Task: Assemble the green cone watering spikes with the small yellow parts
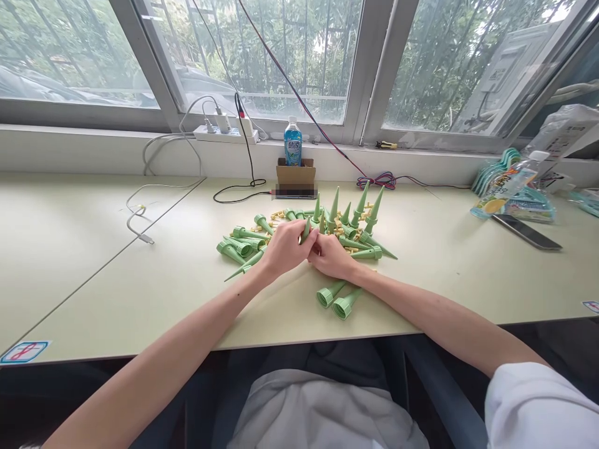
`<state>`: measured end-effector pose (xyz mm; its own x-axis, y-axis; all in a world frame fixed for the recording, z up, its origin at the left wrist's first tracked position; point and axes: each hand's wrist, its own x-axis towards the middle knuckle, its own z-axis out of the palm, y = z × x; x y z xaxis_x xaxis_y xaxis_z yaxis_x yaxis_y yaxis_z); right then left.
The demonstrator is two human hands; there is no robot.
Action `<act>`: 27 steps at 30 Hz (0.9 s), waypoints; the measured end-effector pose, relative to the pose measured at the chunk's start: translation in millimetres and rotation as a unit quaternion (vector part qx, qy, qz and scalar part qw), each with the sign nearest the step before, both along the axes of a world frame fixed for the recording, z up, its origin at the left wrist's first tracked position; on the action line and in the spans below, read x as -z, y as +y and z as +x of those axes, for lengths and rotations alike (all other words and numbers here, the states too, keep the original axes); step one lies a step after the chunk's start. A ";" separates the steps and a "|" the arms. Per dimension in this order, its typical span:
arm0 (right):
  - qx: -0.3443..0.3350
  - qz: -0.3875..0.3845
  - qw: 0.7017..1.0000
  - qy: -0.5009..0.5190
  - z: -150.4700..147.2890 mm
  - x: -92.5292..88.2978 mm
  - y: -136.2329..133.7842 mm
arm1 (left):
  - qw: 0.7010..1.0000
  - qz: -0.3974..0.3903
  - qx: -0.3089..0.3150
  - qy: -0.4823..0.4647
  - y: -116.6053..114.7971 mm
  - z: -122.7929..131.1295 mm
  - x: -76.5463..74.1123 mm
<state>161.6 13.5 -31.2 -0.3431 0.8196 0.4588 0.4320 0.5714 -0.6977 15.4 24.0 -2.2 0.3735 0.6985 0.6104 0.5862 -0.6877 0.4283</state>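
Observation:
My left hand (287, 247) is closed around a green plastic watering spike (306, 231), whose pointed tip sticks up past the fingers. Pressed against it, my right hand (331, 256) has its fingers curled in; what they pinch is hidden. Around both hands lies a pile of green spikes, several standing upright, such as the tall spike (334, 209). Small yellow pieces (279, 215) are scattered among them. Two spikes lie in front of my right wrist, the nearer spike (344, 305) with its threaded round end facing me. More spikes (241, 246) lie left of my left hand.
A small cardboard box (296, 171) with a blue bottle (292, 143) behind it stands at the back. Coiled cables (377, 181) and a white cable (140, 218) lie on the table (93, 249). To the right are a clear bottle (510, 184) and a dark phone (526, 232).

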 end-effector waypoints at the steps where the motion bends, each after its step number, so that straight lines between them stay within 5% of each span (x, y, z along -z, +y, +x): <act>1: -0.001 -0.001 1.000 -0.001 0.1 0.0 0.0 | 1.000 0.002 -0.001 0.000 0.0 0.1 0.1; 27: -0.006 -0.002 1.000 -0.002 -0.1 0.8 0.8 | 0.999 0.022 -0.027 -0.010 0.3 1.5 0.8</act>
<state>161.5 14.3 -32.1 -0.3553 0.8168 0.4545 0.4285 0.5745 -0.6974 16.9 24.3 -2.9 0.3225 0.6899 0.6480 0.6151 -0.6732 0.4106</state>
